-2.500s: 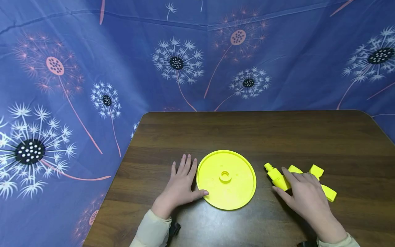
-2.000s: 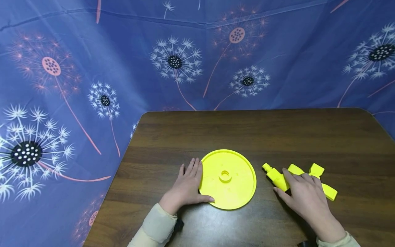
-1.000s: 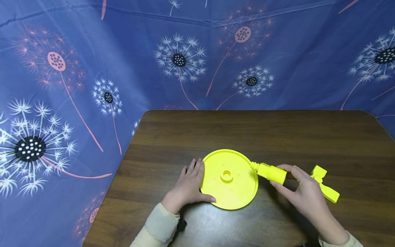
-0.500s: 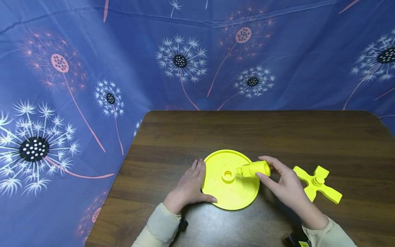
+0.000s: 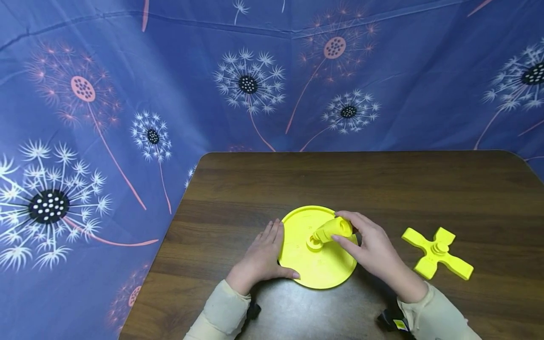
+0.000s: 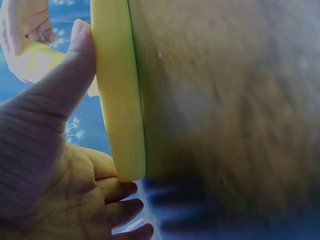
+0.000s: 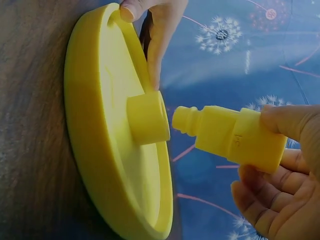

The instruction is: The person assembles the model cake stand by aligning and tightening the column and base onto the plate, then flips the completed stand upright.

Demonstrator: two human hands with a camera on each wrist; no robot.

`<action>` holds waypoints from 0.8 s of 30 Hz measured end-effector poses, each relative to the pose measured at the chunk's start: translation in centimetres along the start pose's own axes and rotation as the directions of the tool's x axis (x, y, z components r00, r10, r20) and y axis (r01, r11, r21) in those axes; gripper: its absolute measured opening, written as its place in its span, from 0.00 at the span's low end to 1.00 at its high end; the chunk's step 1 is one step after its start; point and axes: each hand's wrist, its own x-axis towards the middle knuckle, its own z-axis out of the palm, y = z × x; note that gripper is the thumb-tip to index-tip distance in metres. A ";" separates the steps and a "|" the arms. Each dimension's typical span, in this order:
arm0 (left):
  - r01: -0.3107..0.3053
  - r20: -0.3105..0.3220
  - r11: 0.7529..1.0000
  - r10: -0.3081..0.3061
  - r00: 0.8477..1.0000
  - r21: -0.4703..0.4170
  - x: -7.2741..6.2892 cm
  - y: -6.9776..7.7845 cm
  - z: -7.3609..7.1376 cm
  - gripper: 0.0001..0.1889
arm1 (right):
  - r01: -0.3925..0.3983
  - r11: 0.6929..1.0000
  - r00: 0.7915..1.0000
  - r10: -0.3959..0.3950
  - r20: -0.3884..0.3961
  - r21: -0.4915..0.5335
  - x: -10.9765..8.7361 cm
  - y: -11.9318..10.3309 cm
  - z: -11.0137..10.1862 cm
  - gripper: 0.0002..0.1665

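Observation:
A round yellow base plate (image 5: 306, 271) with a raised rim lies on the table. My left hand (image 5: 258, 259) steadies it, straight fingers along its left edge and the thumb over the rim. With thumb and fingertips, my right hand (image 5: 376, 248) grips a yellow stepped connector post (image 7: 240, 137) by its wide end. The post tilts above the plate, its narrow ridged tip pointing at the short round socket (image 7: 147, 119) in the plate's centre. A small gap shows between tip and socket in the right wrist view.
A yellow four-armed cross piece (image 5: 450, 263) with a knob in its middle lies on the brown wooden table (image 5: 365, 179), right of my right hand. A blue dandelion-print cloth (image 5: 182, 71) hangs behind and at the left.
My left hand has slid onto the plate's edge. My right hand has lifted the post from beside the cross piece and carried it left over the plate's centre, tilting its wide end up.

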 end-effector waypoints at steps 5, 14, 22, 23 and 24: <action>0.002 -0.006 1.000 -0.002 1.000 0.016 0.0 -0.1 0.1 0.68 | 0.031 0.998 0.999 -0.029 0.043 -0.046 0.5 -0.6 0.6 0.29; 0.000 -0.007 1.000 0.000 1.000 0.003 -0.1 -0.1 0.2 0.68 | 0.072 0.996 0.993 -0.067 0.097 -0.053 1.1 -1.3 1.2 0.30; -0.011 -0.008 1.000 0.011 1.000 0.015 0.0 -0.3 0.1 0.68 | 0.084 0.996 0.981 -0.087 0.175 0.026 1.6 -1.6 1.3 0.30; -0.012 -0.007 1.000 0.012 1.000 0.021 0.1 -0.3 0.1 0.68 | 0.089 0.996 0.979 -0.094 0.181 0.031 1.7 -1.6 1.3 0.30; -0.014 -0.006 1.000 0.014 1.000 0.026 0.1 -0.3 0.1 0.68 | 0.095 0.995 0.977 -0.100 0.186 0.035 1.7 -1.6 1.3 0.30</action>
